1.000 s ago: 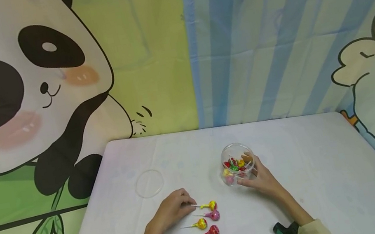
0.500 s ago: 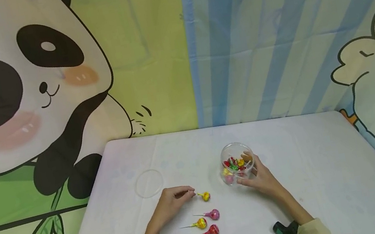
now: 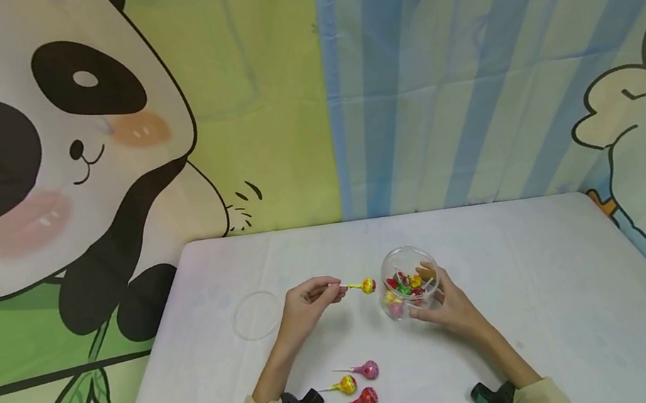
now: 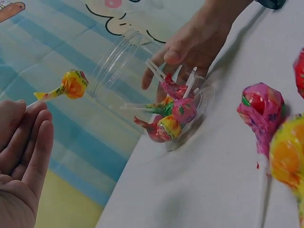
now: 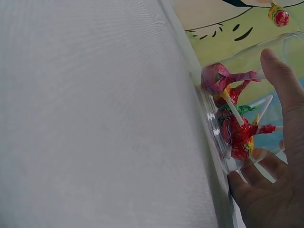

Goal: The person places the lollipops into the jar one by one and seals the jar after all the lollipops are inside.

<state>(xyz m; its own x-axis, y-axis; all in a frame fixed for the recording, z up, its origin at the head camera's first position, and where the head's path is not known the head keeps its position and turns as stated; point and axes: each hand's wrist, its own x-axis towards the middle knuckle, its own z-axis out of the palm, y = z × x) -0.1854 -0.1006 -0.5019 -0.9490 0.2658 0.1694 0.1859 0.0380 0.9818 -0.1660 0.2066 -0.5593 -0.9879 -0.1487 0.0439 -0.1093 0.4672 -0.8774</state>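
My left hand pinches the white stick of a yellow lollipop, its wrapped head pointing right toward the jar. In the left wrist view that yellow lollipop hangs in the air just outside the jar's mouth. My right hand grips the side of a clear plastic jar, thumb in front and fingers behind. Several wrapped lollipops lie at the bottom of the jar, red, pink, yellow and green. The jar stands on the white table with its mouth uncovered.
On the table near me lie a pink lollipop, a yellow lollipop and a red lollipop. A clear round lid lies left of the jar, partly beside my left hand. A printed cloth backdrop hangs behind the table.
My left hand has lifted the yellow lollipop off the table from the row and carried it forward and right, up beside the jar. The right hand and jar have stayed in place.
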